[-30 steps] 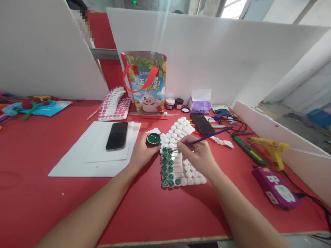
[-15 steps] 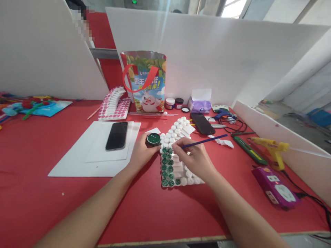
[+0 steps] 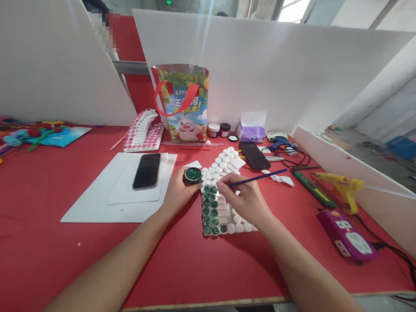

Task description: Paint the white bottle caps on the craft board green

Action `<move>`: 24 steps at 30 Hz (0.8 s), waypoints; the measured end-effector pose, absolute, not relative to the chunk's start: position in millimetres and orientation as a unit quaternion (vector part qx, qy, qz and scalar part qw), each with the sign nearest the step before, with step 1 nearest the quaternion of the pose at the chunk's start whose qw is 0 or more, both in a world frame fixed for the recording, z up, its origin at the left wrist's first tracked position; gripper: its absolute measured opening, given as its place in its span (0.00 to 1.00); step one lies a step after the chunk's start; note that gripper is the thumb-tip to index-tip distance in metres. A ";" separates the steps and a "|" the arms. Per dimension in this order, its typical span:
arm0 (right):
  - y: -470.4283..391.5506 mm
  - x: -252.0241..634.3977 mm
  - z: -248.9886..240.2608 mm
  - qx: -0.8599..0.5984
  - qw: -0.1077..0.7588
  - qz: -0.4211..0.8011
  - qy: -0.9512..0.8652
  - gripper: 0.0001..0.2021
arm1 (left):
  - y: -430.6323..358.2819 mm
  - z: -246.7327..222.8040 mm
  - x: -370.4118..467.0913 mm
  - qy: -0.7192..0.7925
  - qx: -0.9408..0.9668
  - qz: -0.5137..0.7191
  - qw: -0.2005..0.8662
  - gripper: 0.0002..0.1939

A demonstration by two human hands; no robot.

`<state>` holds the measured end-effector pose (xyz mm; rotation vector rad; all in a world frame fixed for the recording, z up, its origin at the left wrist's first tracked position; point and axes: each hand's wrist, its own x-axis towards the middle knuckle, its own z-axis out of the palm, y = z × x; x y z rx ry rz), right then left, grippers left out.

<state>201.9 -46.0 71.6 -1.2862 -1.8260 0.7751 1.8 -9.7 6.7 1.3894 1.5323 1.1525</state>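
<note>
My left hand (image 3: pixel 181 190) is closed round a small jar of green paint (image 3: pixel 193 174), its dark surface facing up. In my right hand (image 3: pixel 242 195) a blue paintbrush (image 3: pixel 258 177) is pinched, its tip low over the craft piece and mostly hidden by my fingers. That craft piece (image 3: pixel 222 207) lies flat between my hands, edged with rows of small round white pieces. Those along its left side (image 3: pixel 206 211), plus one at the bottom, are green; the upper and lower right ones are white. My right hand covers part of its right side.
Left lie white boards (image 3: pixel 94 195) with a phone (image 3: pixel 147 171) on top. Behind stand a gift bag (image 3: pixel 186 117), a pink-dotted craft piece (image 3: pixel 136 134) and paint jars (image 3: pixel 213 129). On the right are another phone (image 3: pixel 255 155), a green cutter (image 3: pixel 313 189), a yellow glue gun (image 3: pixel 341 186) and a purple power strip (image 3: pixel 346 236).
Hardly anything differs. My right hand and the paintbrush have shifted very slightly to the right; my left hand holds the paint jar in the same place.
</note>
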 end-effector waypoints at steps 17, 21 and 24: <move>-47.1 200.8 71.1 -0.505 0.362 0.275 -0.734 0.12 | -8.9 6.5 1.2 0.601 0.545 0.446 0.377 0.27; -44.3 204.9 72.0 -0.528 0.362 0.271 -0.719 0.11 | -8.9 8.3 2.1 0.595 0.544 0.452 0.381 0.26; -42.2 208.9 72.8 -0.541 0.370 0.267 -0.706 0.12 | -9.2 9.7 3.1 0.599 0.540 0.452 0.382 0.25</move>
